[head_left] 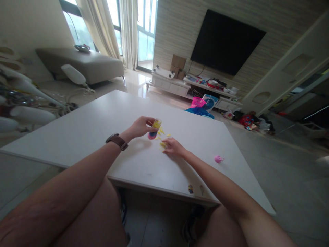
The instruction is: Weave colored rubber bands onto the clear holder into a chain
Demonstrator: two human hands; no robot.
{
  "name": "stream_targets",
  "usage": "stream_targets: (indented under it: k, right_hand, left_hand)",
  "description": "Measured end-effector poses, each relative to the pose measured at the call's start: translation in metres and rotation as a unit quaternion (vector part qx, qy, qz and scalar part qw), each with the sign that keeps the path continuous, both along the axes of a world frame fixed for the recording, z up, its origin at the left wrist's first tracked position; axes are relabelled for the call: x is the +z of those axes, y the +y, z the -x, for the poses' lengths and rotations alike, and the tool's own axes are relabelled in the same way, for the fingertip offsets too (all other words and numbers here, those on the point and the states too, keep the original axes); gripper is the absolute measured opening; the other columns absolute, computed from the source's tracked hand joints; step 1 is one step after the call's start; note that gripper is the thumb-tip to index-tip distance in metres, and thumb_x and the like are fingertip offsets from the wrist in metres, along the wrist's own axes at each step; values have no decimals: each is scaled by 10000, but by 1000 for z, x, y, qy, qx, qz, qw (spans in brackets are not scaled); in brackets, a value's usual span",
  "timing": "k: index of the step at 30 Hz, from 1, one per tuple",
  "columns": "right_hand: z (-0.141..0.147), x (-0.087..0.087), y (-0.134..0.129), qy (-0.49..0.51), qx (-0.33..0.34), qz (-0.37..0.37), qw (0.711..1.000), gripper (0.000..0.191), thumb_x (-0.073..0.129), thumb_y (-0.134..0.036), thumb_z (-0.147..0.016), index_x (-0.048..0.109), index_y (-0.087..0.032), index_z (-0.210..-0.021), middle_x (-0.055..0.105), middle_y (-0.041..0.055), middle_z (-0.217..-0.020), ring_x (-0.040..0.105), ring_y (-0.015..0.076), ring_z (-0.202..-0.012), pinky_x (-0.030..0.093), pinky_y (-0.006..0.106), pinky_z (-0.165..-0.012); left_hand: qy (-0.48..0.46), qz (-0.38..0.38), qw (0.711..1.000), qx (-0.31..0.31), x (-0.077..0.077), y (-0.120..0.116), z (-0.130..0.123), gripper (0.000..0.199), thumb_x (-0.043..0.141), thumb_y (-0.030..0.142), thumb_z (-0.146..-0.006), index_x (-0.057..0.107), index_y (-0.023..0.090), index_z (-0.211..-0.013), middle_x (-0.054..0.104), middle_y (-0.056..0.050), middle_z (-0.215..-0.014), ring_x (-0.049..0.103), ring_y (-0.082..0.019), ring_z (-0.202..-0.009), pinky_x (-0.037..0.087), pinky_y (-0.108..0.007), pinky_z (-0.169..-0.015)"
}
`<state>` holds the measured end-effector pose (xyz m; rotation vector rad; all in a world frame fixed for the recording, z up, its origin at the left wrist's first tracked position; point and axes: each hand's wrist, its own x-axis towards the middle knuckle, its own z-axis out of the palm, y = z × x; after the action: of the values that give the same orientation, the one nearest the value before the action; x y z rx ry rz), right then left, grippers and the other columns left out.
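My left hand (142, 127) is closed around a small clear container (157, 124), held tilted above the white table. Yellow bits show in its upper part, with dark blue and pink at the lower end. Lower and to the right, my right hand (174, 147) rests at the tabletop, thumb and fingers curled around a small heap of yellow pieces (162, 145). Whether a clear dish lies under that heap, I cannot tell. A few loose yellow pieces (168, 135) are scattered between the hands. A dark watch (117, 140) sits on my left wrist.
On the white table (102, 120), a small pink item (218, 159) lies to the right. A little yellow-and-blue figure (190, 189) and a small pale object (202, 190) are near the front edge. Beyond the table stand a pink basket (197, 102) and a low TV cabinet (177, 88).
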<state>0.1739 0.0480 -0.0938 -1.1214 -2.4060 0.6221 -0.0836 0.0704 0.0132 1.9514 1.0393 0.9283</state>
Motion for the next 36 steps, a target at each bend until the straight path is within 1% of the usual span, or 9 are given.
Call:
stream_targets:
  k: [3,5,8,10,15,19,26,32,36]
  right_hand:
    - [9,-7,1,3,8,1,1000,242,750,-136,-802,729,-151,-1043,664,86,-1011,617,173,-872,494,321,-844]
    - [13,-12,-1,5,2,2,1000,132,667,-77,-841,738,-140,-933,653,62,-929,597,137,-770,483,273,-767]
    - [16,-10,-2,12,-12,-2,1000,150,620,-23,-830,716,-134,-802,642,37,-837,580,122,-720,462,245,-719]
    - [15,1,-1,21,-28,-8,999,141,623,-21,-817,701,-133,-779,636,29,-805,572,123,-712,455,242,-702]
    - [15,51,1,117,-97,-53,987,66,639,-123,-845,693,-147,-816,638,21,-779,574,133,-709,456,256,-681]
    - [26,80,-9,150,-78,-81,982,74,636,-162,-852,698,-164,-811,639,25,-797,585,137,-712,464,262,-664]
    - [36,87,-20,190,-97,-64,975,22,678,-199,-835,667,-187,-819,666,-4,-752,620,147,-699,504,282,-689]
    - [30,97,-23,76,-59,-148,984,111,597,-183,-906,702,-212,-924,655,59,-911,621,194,-891,484,351,-831]
    - [29,103,-25,35,-31,-156,987,164,538,-133,-905,673,-207,-959,686,61,-909,581,241,-1041,428,436,-940]
  left_hand:
    - [19,-5,1000,5,-2,2,3,442,762,370,-686,762,129,-1056,760,-86,-984,685,-225,-881,551,-348,-822]
    - [45,-12,999,9,-6,4,5,444,755,364,-684,764,135,-1064,758,-79,-962,682,-219,-866,550,-333,-802]
    - [99,-20,995,15,-11,7,8,458,758,357,-665,766,138,-1067,753,-74,-930,678,-210,-827,541,-304,-755]
    - [132,-22,991,9,-13,7,9,475,763,349,-648,766,131,-1071,750,-78,-921,676,-206,-799,531,-291,-729]
    - [184,-30,982,-26,-18,2,4,477,747,313,-647,772,127,-1086,743,-83,-896,669,-207,-769,505,-285,-729]
    - [186,-40,980,-56,-18,-2,-4,464,772,327,-631,785,166,-1066,737,-67,-877,655,-197,-762,485,-275,-735]
    - [106,8,986,-126,-21,-7,-16,339,719,312,-697,786,166,-996,753,-48,-885,666,-191,-816,505,-269,-758]
    - [38,50,987,-151,-23,-7,-15,289,718,294,-710,776,137,-947,760,-52,-897,678,-208,-866,524,-300,-799]
    - [24,64,985,-157,-20,-8,-15,316,747,307,-707,771,128,-966,764,-61,-911,675,-205,-855,522,-310,-808]
